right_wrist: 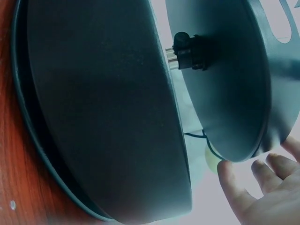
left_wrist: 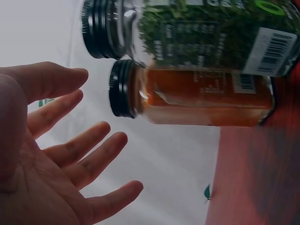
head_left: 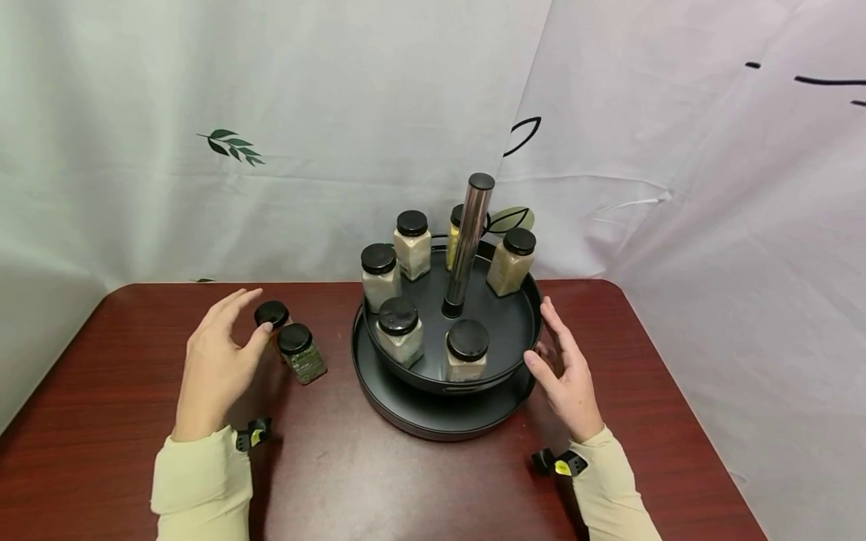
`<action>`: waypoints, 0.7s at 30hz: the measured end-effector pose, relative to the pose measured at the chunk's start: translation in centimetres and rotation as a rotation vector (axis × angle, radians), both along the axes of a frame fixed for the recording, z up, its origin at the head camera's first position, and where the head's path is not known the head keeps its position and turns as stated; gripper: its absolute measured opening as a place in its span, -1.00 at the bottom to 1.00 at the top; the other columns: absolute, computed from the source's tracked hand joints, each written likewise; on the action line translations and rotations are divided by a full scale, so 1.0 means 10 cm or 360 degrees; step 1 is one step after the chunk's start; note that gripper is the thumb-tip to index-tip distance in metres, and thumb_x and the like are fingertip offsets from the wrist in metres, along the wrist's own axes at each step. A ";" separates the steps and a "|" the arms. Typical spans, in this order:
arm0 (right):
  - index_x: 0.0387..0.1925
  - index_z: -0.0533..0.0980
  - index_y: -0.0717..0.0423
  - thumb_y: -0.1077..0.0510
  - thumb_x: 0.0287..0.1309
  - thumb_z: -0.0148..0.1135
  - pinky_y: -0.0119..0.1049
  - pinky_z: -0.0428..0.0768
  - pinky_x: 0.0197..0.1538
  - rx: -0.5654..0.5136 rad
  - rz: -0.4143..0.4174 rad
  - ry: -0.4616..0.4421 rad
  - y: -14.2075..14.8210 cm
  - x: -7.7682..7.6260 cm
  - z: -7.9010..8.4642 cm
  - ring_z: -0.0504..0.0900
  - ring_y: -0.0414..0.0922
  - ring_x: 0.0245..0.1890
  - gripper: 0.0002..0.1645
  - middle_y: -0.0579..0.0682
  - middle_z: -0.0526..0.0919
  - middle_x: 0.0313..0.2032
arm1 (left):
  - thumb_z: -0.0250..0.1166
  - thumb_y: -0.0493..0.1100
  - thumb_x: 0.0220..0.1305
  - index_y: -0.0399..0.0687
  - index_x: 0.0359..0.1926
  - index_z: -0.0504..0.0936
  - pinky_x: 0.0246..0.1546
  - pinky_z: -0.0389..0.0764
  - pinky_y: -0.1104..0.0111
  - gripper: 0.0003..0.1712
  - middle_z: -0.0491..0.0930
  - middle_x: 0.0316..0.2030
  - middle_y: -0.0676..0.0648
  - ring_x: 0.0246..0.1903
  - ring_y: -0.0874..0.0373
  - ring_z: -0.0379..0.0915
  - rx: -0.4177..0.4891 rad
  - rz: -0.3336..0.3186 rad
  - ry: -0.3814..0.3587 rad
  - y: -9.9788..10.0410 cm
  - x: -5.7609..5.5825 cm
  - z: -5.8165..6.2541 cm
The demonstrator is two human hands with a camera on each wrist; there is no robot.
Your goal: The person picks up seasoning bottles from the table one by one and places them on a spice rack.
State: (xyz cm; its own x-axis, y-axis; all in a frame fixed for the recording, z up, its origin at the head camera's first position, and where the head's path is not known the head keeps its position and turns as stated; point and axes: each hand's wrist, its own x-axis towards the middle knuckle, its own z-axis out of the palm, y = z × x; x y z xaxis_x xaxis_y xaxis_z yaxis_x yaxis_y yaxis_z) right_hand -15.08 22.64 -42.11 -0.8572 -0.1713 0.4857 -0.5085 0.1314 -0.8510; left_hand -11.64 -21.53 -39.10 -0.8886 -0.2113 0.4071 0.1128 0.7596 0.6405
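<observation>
My left hand (head_left: 219, 357), thumb and fingers spread and nothing between them, is beside two square glass jars with black lids on the table's left. One is the jar of green dried herb (head_left: 306, 362); just behind it stands the jar of orange spice powder (left_wrist: 201, 101), its lid close to the thumb and fingertips. My right hand (head_left: 573, 387) has its fingertips at the right rim of the upper tray (head_left: 497, 323) of a black two-tier round spice rack, fingers only lightly bent. Several pale-filled jars stand on that tray, such as one at the front (head_left: 467, 353).
A metal pole (head_left: 468, 248) rises from the upper tray, with a yellow-filled jar (head_left: 452, 239) partly behind it. The wider lower tray (head_left: 433, 424) rests on the reddish wooden table (head_left: 379, 488). White cloth (head_left: 352, 113) hangs behind and to the right.
</observation>
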 end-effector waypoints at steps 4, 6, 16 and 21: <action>0.51 0.15 0.23 0.50 0.27 0.11 -0.45 0.34 0.32 0.0029 -0.0020 0.0004 0.00 0.02 -0.01 0.15 -0.16 0.50 -0.19 0.14 0.03 0.56 | 0.26 -0.24 0.39 -0.05 0.42 0.42 0.20 0.26 -0.30 -0.40 0.32 0.39 -0.31 0.34 -0.36 0.24 -0.0016 -0.0034 -0.0045 -0.02 -0.01 -0.05; 0.51 0.15 0.23 0.49 0.27 0.11 -0.45 0.33 0.33 0.0041 -0.0028 -0.0001 0.00 0.02 -0.02 0.14 -0.16 0.51 -0.19 0.09 0.03 0.56 | 0.26 -0.24 0.39 -0.05 0.42 0.42 0.19 0.27 -0.28 -0.40 0.33 0.38 -0.31 0.33 -0.35 0.25 -0.0022 -0.0041 -0.0052 -0.03 -0.02 -0.08; 0.48 0.16 0.25 0.45 0.30 0.11 -0.39 0.29 0.38 0.0087 -0.0027 -0.0024 0.01 0.02 -0.05 0.10 -0.10 0.52 -0.25 0.00 0.00 0.57 | 0.29 -0.31 0.35 -0.10 0.38 0.45 0.13 0.36 -0.22 -0.41 0.42 0.29 -0.32 0.23 -0.33 0.37 -0.0029 -0.0067 -0.0044 -0.03 -0.07 -0.19; 0.45 0.23 0.28 0.47 0.30 0.08 -0.40 0.34 0.34 0.0106 -0.0078 0.0055 0.01 0.00 -0.05 0.14 -0.09 0.51 -0.30 0.05 0.07 0.56 | 0.27 -0.31 0.37 -0.12 0.37 0.45 0.12 0.35 -0.26 -0.44 0.42 0.29 -0.34 0.25 -0.35 0.34 -0.0028 -0.0062 -0.0091 -0.02 -0.07 -0.21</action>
State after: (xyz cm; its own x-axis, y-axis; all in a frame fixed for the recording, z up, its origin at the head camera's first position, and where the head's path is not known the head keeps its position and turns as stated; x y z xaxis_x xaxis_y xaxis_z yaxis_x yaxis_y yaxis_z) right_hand -15.11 22.78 -42.64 -0.8483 -0.1623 0.5041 -0.5289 0.2124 -0.8217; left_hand -12.34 -21.74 -41.20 -0.9179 -0.1695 0.3587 0.1060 0.7665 0.6334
